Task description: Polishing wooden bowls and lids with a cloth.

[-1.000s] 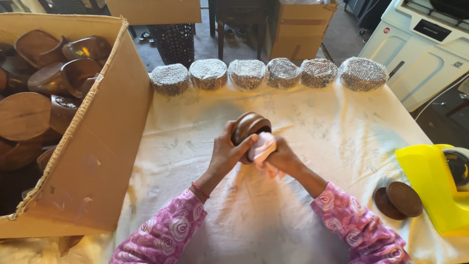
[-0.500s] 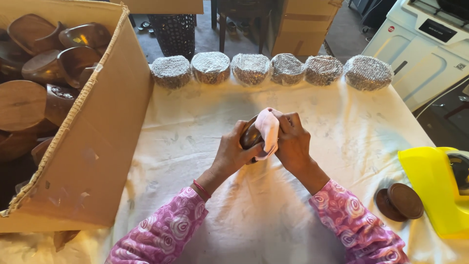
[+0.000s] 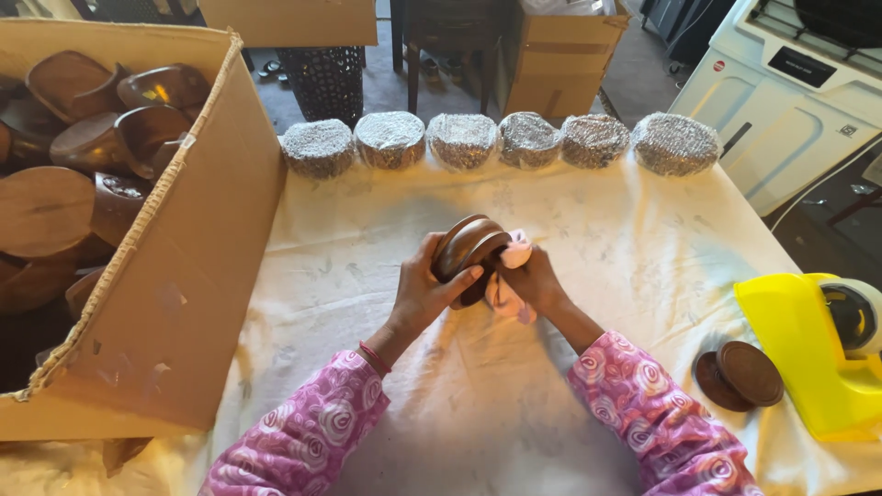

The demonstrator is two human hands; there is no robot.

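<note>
My left hand grips a round dark wooden dish held on edge above the middle of the cloth-covered table. My right hand presses a crumpled pink-white cloth against the dish's right side. Both sleeves are pink with a swirl pattern. Part of the cloth hangs below the dish.
A large open cardboard box full of dark wooden pieces stands at the left. Several foil-wrapped round bundles line the far edge. Two round wooden lids lie at the right beside a yellow tape dispenser.
The cloth, which was over the dish's top half a second ago, has moved down to its right side with my right hand. The dish has turned in my left hand.
</note>
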